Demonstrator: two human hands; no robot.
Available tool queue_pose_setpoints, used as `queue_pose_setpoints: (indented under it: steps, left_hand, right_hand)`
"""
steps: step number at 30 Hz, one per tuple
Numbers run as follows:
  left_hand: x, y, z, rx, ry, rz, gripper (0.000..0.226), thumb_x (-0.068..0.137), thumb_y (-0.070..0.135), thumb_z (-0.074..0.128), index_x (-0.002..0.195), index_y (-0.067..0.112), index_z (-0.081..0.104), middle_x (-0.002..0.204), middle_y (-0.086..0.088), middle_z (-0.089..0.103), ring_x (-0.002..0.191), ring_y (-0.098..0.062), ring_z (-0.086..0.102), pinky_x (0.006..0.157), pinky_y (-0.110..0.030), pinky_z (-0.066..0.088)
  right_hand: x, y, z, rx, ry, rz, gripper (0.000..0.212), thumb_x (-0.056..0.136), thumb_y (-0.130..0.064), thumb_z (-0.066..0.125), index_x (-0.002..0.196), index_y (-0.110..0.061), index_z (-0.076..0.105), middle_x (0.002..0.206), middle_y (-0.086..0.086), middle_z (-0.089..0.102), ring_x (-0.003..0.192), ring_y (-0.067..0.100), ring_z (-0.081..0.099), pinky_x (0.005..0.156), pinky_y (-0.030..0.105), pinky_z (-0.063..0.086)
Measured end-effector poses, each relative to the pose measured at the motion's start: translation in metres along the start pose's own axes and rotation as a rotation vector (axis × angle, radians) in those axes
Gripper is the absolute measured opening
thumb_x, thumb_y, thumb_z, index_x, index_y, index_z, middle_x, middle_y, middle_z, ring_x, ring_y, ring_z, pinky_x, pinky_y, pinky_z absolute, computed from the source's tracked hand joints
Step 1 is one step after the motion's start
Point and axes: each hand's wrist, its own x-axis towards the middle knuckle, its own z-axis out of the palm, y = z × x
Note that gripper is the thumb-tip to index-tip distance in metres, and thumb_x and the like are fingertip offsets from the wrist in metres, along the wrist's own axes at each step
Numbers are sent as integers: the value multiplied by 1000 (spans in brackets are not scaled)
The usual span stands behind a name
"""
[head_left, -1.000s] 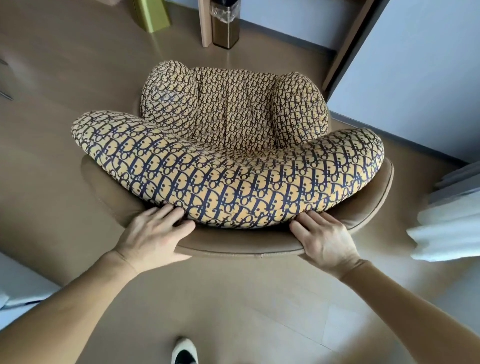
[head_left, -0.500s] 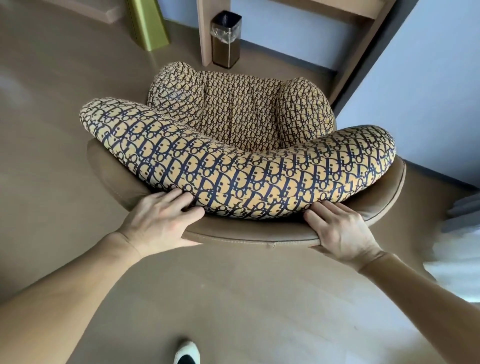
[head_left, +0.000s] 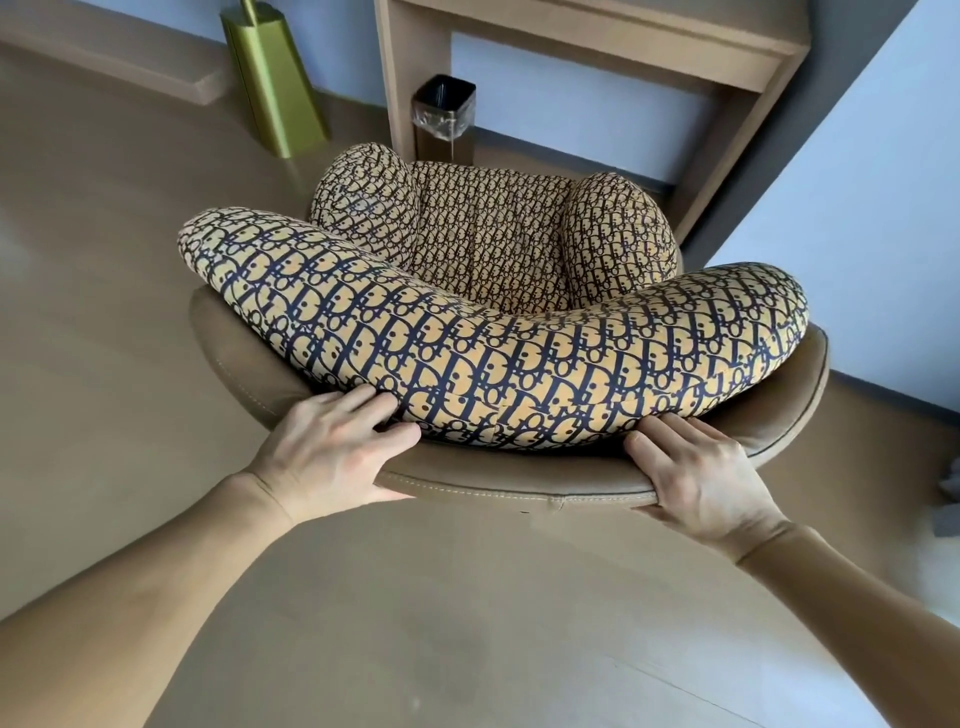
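Observation:
A brown leather armchair stands before me, seen from behind its curved back. A yellow cushion with a dark blue pattern lies along the backrest's top, and a matching seat cushion fills the seat. My left hand grips the back's rim at the left, fingers over the top against the cushion, thumb under the edge. My right hand grips the rim at the right the same way.
A wooden desk stands beyond the chair with a dark bin lined with clear plastic under it. A gold tapered stand rises at the left. A blue-grey wall runs along the right. The floor is brown.
The chair with both hands on its rim has moved toward the desk, which now shows more fully. My grip on the rim is unchanged.

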Motion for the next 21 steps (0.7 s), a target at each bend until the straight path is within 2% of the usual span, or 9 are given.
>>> queue_pose_setpoints:
  steps: [7, 13, 17, 21]
  left_hand:
    - [52, -64, 29, -20, 33, 40, 66, 56, 64, 91, 90, 18, 58, 79, -5, 55, 69, -27, 57, 52, -33, 49]
    - [94, -109, 50, -27, 57, 76, 67, 56, 67, 89, 91, 18, 58, 79, -5, 55, 68, -27, 56, 49, -34, 50]
    - [120, -138, 65, -24, 105, 75, 65, 62, 66, 86, 91, 19, 52, 78, -5, 53, 68, -28, 55, 50, -34, 47]
    - [147, -167, 79, -30, 150, 78, 61, 70, 70, 80, 87, 17, 55, 77, -5, 53, 68, -29, 55, 48, -35, 48]
  right_hand:
    - [62, 36, 24, -40, -12, 17, 50, 90, -61, 56, 98, -12, 51, 85, 5, 55, 73, 29, 56, 62, 39, 55]
    - [106, 68, 41, -45, -9, 35, 52, 92, -66, 52, 97, -15, 47, 84, 4, 54, 72, 28, 55, 62, 39, 53]
    - [135, 88, 53, -87, -6, 24, 53, 89, -65, 54, 99, -13, 48, 85, 4, 55, 74, 27, 53, 63, 37, 52]
    - [162, 111, 70, -114, -7, 25, 55, 84, -65, 58, 102, -14, 48, 87, 2, 53, 77, 24, 49, 63, 37, 52]
